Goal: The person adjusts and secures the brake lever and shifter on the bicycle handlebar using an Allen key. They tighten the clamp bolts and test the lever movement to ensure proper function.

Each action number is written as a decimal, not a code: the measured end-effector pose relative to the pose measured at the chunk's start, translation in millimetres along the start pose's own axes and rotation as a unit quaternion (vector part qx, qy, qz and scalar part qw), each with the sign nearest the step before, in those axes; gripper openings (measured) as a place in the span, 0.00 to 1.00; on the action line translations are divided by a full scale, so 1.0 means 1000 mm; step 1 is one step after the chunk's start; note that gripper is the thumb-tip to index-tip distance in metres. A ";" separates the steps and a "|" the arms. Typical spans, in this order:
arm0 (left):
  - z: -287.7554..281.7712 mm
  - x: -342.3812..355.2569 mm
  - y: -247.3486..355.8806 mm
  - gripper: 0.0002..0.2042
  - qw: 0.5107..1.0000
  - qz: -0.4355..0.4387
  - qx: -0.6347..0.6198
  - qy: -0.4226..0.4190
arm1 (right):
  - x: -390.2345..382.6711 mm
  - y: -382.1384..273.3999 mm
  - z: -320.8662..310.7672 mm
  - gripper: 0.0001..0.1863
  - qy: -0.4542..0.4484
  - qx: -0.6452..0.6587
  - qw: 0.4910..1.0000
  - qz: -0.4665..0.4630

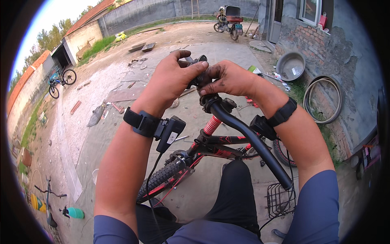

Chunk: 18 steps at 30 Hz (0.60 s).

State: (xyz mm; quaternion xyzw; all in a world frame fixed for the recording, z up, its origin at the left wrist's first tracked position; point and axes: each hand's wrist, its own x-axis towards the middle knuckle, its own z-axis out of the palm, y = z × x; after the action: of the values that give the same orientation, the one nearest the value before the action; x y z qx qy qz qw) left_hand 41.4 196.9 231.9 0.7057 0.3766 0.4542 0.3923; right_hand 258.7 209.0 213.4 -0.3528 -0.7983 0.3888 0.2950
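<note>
A black bicycle handlebar runs from the lower right up to a clamp above the frame, then on into my hands. My left hand closes its thumb and fingers on a small black handlebar fitting; its exact kind is partly hidden. Right beside it, my right hand grips the far end of the handlebar, with thumb and fingers bent round it. Dark grime marks my fingers. Below hang a red fork boot and the knobbly front tyre, left of my legs.
A black wire basket lies at the lower right. A grey basin and a coiled hoop lean by the brick wall. Scattered tools and scraps lie beyond the bicycle. A cargo tricycle stands far back, another bicycle at left.
</note>
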 end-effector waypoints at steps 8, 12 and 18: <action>0.010 -0.004 0.017 0.32 0.995 0.077 -0.016 -0.066 | 0.000 0.007 0.006 0.17 0.010 0.090 0.996 0.002; 0.017 -0.018 0.031 0.32 0.979 0.150 0.090 -0.100 | -0.001 0.009 0.006 0.21 0.060 -0.007 0.995 -0.085; 0.022 -0.049 0.018 0.31 0.914 0.321 0.233 -0.083 | 0.003 0.021 -0.008 0.18 0.001 -0.046 0.992 -0.114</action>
State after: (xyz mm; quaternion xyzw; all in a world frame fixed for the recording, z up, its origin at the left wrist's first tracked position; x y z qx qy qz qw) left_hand 49.9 141.2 224.7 0.8952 0.1911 0.3948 0.0794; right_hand 270.1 224.9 200.6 -0.2729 -0.8500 0.3153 0.3220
